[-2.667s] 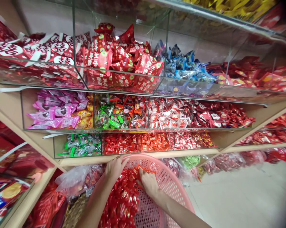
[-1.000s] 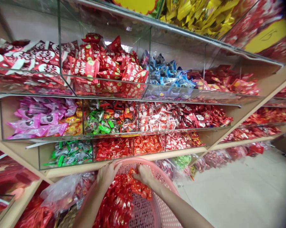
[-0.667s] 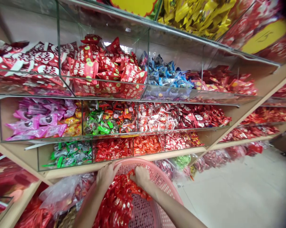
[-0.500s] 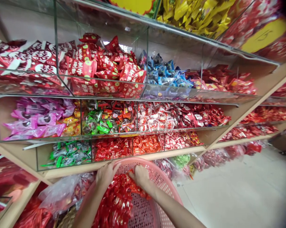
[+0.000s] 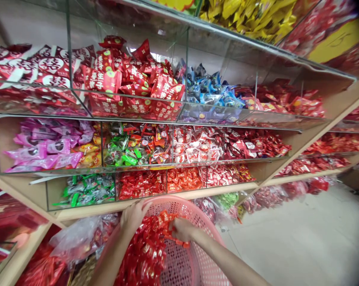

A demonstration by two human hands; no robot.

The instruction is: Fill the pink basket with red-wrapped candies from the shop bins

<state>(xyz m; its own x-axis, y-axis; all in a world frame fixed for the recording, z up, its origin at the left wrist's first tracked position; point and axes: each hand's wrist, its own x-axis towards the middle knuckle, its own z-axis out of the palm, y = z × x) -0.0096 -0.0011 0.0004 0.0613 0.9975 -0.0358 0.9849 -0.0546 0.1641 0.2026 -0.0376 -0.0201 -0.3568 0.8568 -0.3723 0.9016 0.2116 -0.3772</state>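
Note:
A pink perforated plastic basket (image 5: 210,222) stands low in front of the shelves. My left hand (image 5: 133,216) is closed on its rim at the left. Inside the basket, my right hand (image 5: 182,229) is closed among orange-red wrapped candies (image 5: 165,218), its fingertips partly hidden by blur and wrappers. Darker red wrapped candies (image 5: 146,252) are heaped along the left side. On the right, the basket's holed floor (image 5: 179,264) shows bare.
Clear-fronted bins hold red packets (image 5: 134,75), blue packets (image 5: 209,89), purple packets (image 5: 45,151) and green-wrapped candies (image 5: 88,190). Filled plastic bags (image 5: 80,238) lie below the shelf. Pale floor tiles (image 5: 274,234) stretch to the right. A yellow price sign (image 5: 337,41) hangs at upper right.
My right hand has moved down and slightly right, away from the far rim, uncovering more orange-red candies. My left hand stays at the rim.

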